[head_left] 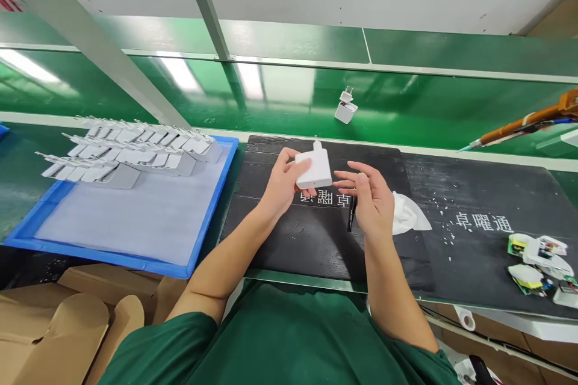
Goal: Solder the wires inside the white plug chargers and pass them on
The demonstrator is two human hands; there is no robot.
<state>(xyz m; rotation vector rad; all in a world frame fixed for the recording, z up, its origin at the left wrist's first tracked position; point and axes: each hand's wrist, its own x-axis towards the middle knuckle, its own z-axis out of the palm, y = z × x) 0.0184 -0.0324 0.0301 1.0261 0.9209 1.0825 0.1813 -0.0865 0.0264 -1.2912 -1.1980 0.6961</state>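
Note:
Between the thumb and fingers of my left hand point(285, 179) is a white plug-in charger point(316, 169), held above the black mat point(289, 246) with its pronged end pointing away from me. Just right of the charger, my right hand point(372, 197) has its fingers apart and holds nothing; the fingertips come close to the charger's edge, and I cannot tell whether they touch. Below the right fingers a slim black tool or pen point(351, 216) lies on the mat. Beside the right wrist is a crumpled white tissue or cloth point(409, 215).
At left, a blue-rimmed tray point(193, 246) carries rows of white chargers point(130, 153). Another charger point(346, 109), its plug part tilted open, stands on the green surface behind. At right are opened charger parts point(539, 264), white scraps and an orange-brown dispenser point(519, 126). Cardboard boxes point(67, 331) sit lower left.

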